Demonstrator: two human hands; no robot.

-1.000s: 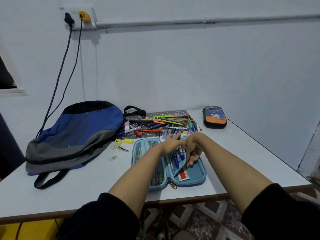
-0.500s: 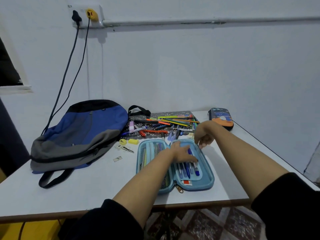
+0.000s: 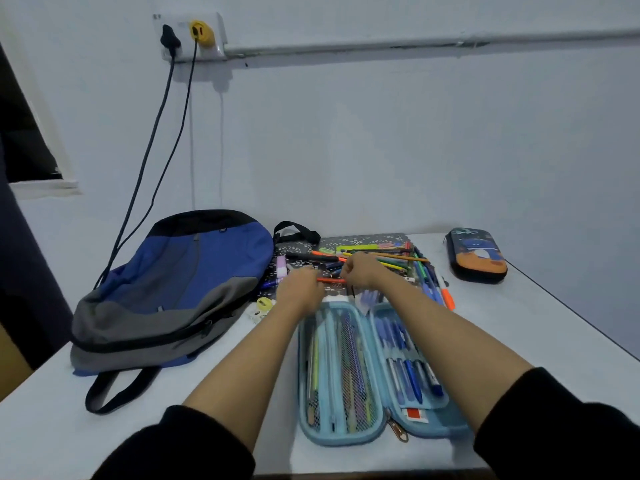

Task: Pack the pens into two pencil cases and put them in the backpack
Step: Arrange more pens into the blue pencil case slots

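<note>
Fingers: our right hand (image 3: 362, 271) is curling its fingers (image 3: 347, 273) onto an orange pen (image 3: 330, 280). Our left hand (image 3: 301, 291) is blurring, so we cannot tell its grip.
Change: both hands are leaving the blue pencil case (image 3: 346, 436), so we are judging another pen is being fetched.
Near: that case is lying open on the bench (image 3: 519, 327), part filled, just this side of the fingers.
Beyond: the loose pens (image 3: 391, 259) are lying under them.
Far: the backpack (image 3: 180, 282) is lying left and the dark pencil case (image 3: 476, 256) right, both unpacked.
</note>
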